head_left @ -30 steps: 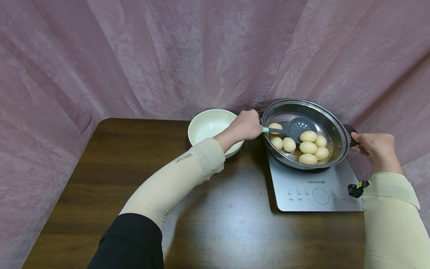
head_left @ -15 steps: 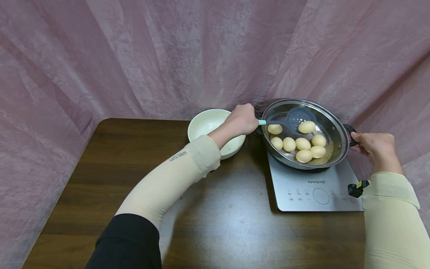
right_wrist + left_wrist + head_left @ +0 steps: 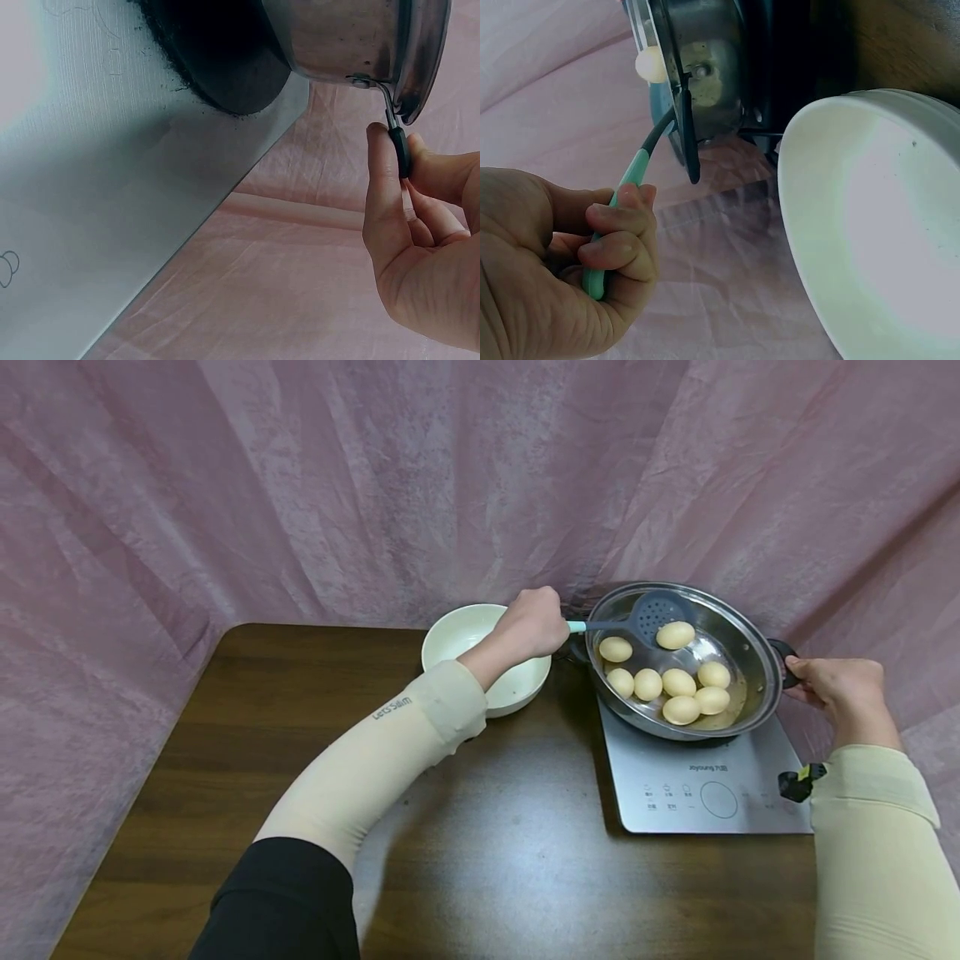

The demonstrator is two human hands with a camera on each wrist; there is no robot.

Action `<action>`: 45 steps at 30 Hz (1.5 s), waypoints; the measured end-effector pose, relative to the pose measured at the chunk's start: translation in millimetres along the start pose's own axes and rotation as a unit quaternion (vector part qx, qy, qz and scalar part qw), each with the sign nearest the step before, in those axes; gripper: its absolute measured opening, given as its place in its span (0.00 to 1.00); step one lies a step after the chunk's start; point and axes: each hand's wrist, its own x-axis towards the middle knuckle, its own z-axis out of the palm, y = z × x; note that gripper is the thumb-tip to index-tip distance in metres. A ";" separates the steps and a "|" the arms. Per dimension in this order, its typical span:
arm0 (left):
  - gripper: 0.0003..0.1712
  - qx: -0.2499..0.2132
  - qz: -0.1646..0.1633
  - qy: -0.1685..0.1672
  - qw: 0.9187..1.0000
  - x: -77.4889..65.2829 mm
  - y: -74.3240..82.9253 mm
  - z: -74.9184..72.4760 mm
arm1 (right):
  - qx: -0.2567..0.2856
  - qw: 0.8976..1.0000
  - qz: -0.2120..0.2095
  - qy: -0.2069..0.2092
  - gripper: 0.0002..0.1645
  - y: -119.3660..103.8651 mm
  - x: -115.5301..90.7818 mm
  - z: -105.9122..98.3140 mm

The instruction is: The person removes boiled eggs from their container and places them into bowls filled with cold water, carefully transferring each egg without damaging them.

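Observation:
My left hand (image 3: 531,625) grips the mint-green handle (image 3: 634,169) of a dark grey slotted spoon (image 3: 647,618). One pale yellow egg (image 3: 676,635) rests on the spoon's perforated head, near the back wall of the steel pot (image 3: 738,639). Several more eggs (image 3: 680,710) lie in the lower part of the pot, apart from the spoon. At the pot's right side, my right hand (image 3: 840,689) pinches the black side handle (image 3: 402,152) between thumb and fingers. The left wrist view shows an egg (image 3: 651,66) above the pot's rim.
Left of the pot stands a white bowl (image 3: 517,689), partly under my left forearm. A silver induction cooker (image 3: 660,802) sits beneath the pot, on the dark wooden table (image 3: 300,693). A pink curtain (image 3: 450,485) hangs directly behind.
The spoon has moved up and left toward the pot's back rim, bringing one egg with it. Other eggs have shifted within the pot. My right hand stays on the handle.

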 end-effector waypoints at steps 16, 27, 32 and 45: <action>0.10 -0.001 -0.008 -0.012 1.000 -0.9 -2.6 -0.6 | 0.012 1.000 0.002 0.002 0.15 -0.9 -2.5 1.0; 0.12 -0.011 0.003 -0.002 1.000 -3.5 -4.7 -9.4 | 0.004 1.000 0.005 0.008 0.16 -0.9 -1.6 2.0; 0.18 -0.031 0.012 0.004 0.999 -8.2 -9.0 -22.2 | -0.009 1.000 0.003 0.010 0.23 0.0 -2.3 2.3; 0.21 -0.078 0.002 0.013 0.997 -33.2 -49.4 -55.5 | 0.019 1.000 -0.003 -0.002 0.16 -3.0 -2.8 7.2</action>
